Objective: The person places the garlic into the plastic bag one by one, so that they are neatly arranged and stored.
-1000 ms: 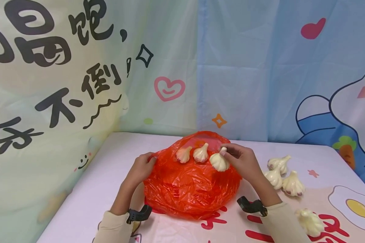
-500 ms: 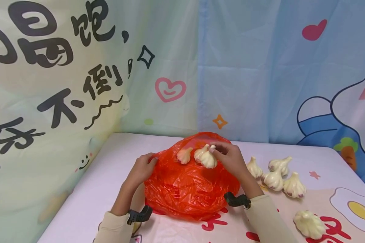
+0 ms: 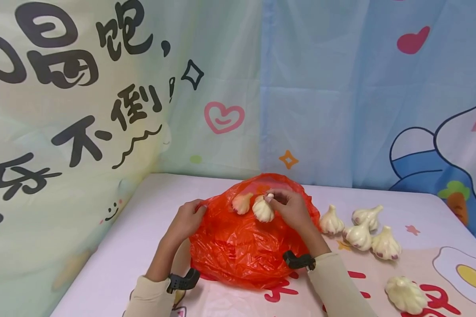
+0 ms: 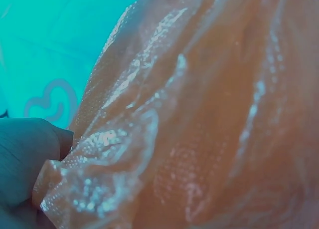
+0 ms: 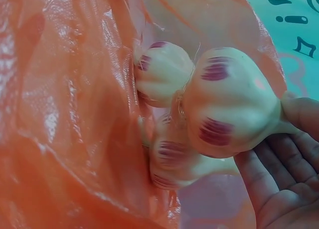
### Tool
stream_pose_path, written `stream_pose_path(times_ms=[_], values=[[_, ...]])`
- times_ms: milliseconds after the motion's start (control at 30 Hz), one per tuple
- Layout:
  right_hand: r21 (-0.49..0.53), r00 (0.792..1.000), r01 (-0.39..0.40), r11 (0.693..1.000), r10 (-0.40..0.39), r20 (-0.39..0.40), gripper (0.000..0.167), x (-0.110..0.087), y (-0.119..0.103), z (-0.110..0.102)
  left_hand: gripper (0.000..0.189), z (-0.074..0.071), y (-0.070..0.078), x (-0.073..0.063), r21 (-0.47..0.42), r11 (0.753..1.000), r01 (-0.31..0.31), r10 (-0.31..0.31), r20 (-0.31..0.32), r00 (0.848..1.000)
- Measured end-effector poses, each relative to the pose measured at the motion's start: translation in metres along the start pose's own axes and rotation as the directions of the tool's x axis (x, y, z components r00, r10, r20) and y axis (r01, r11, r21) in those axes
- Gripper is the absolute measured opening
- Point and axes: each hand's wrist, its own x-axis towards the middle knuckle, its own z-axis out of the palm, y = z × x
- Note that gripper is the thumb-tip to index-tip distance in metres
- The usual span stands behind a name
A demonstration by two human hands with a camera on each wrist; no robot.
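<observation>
A crinkled red plastic bag lies on the table with its mouth toward the back. My left hand pinches the left side of its rim; the left wrist view has the bag film bunched at my thumb. My right hand holds a garlic bulb by its stem at the bag's mouth. The right wrist view shows this held bulb in front of two more bulbs, one at the back and one below. One of those bulbs also shows left of the held one in the head view.
Right of the bag stands a garlic bulb, with a cluster of three bulbs beside it. Another bulb sits nearer the front right. A printed cloth hangs behind the table.
My right hand has carried the garlic bulb left and slightly down, over the bulb it now covers in the head view. My left hand keeps its hold on the bag rim.
</observation>
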Motion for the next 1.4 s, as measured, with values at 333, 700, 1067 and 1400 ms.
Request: stream_pose_path(times_ms=[333,700,1067,1400], values=[[0.035,0.999,-0.048,0.998,0.047,0.024,0.021,0.000,0.007,0.016,0.027,0.001,-0.001,0.000,0.003,1.000,0.005,-0.005,0.003,1.000],[0.042,0.994,-0.053,0.998,0.049,0.094,0.016,-0.004,0.007,0.046,0.027,0.001,-0.002,0.001,0.009,1.000,-0.001,0.001,0.009,1.000],[0.093,0.992,-0.006,0.996,-0.007,0.129,0.014,-0.003,0.002,0.069,0.027,0.000,0.000,0.001,0.005,1.000,0.011,-0.011,0.009,1.000],[0.069,0.994,0.018,0.997,-0.025,0.109,0.014,-0.004,0.004,0.082,0.026,-0.001,-0.001,0.002,0.012,1.000,-0.002,0.002,0.007,1.000]])
